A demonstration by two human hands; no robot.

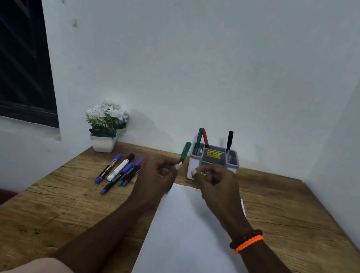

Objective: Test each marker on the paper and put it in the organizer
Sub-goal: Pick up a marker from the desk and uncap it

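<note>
My left hand grips a green marker by its middle. The capped end points up and away, just left of the organizer, and the lower end pokes out below my fist. My right hand hovers in front of the grey-and-white organizer, its fingers loosely curled with nothing visible in them. Standing in the organizer are a green and a red marker on the left and a black marker on the right. The white paper lies under my right forearm.
Several loose markers, blue, black, white and red, lie in a pile on the wooden table left of my hands. A white flower pot stands at the back left against the wall. Walls close the table at the back and right.
</note>
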